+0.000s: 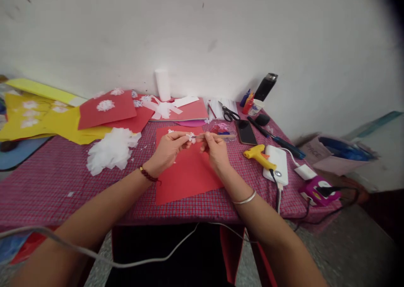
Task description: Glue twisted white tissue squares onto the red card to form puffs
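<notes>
Between the thumb and fingers of my left hand [172, 146] is a small white tissue-paper flower [191, 138]. My right hand [215, 148] pinches a slim light-brown stick [225, 136], whose inner end meets the flower; whether it is a brush I cannot make out. Both hands are over a red paper sheet [186, 177], which has small white bits near its upper left. A pile of white tissue pieces [110, 150] lies left of my left hand. Just beyond my right hand sits a clear shallow container [223, 129] with pink and blue contents.
Red cards [107, 110] and yellow paper [25, 114] with tissue flowers lie at left. Black scissors [229, 113], a phone [246, 132], a yellow glue gun [260, 155], a white power bank [275, 165] and a black bottle [267, 86] stand or lie at right. A cable [126, 264] crosses my lap.
</notes>
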{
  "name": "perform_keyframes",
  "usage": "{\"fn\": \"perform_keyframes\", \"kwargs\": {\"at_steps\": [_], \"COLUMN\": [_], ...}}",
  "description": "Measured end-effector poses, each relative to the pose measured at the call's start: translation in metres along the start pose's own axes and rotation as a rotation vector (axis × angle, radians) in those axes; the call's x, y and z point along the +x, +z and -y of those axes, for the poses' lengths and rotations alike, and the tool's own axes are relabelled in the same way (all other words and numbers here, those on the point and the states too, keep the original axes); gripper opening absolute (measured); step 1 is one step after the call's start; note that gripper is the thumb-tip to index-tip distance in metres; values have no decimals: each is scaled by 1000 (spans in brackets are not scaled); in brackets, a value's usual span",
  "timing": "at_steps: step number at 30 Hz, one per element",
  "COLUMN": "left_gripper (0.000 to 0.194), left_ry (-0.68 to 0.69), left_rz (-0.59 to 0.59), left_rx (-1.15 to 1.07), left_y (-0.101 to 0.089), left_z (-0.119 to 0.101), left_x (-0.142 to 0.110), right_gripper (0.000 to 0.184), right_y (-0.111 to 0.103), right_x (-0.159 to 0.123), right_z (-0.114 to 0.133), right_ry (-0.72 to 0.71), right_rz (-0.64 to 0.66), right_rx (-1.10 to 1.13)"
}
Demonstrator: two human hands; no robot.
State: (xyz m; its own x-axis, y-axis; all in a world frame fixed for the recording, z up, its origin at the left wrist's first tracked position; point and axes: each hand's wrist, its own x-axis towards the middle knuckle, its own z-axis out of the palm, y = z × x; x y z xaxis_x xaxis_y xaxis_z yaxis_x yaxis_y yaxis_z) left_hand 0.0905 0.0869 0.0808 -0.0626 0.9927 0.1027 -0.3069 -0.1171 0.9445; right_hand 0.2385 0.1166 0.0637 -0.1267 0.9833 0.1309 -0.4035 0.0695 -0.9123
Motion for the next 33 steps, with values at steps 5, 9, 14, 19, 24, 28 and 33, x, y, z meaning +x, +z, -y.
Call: {"fn": "perform_keyframes", "kwargs": {"at_steps": [5, 9, 14, 19, 24, 28, 33], "left_gripper": [13, 17, 10, 26, 16, 14, 15], "left_ry": [343, 420, 312, 164, 344, 447, 337], "left_rz": [149, 228, 181, 271, 457, 649, 496], "left_rx": [524, 634, 619, 607, 1093, 1275, 1133], "left_y": [-4, -8, -7, -26, -41, -41, -40], "left_z": [-9, -18, -19, -3, 15, 32, 47], "left_x": [24, 41, 57, 76, 80, 82, 94], "right_gripper": [14, 13, 13, 10, 8, 9, 10], "right_y": [7, 6, -9, -31, -43, -42, -36], "right_x": [15, 23, 36, 46, 48, 47, 43], "right_z": [17, 32, 24, -5, -16, -16, -18], "right_ry": [261, 425, 238, 378, 449, 412, 283], "right_rz": [-108, -18, 45, -103, -135, -115, -65], "right_rx": [228, 317, 243, 327, 335, 282, 157]}}
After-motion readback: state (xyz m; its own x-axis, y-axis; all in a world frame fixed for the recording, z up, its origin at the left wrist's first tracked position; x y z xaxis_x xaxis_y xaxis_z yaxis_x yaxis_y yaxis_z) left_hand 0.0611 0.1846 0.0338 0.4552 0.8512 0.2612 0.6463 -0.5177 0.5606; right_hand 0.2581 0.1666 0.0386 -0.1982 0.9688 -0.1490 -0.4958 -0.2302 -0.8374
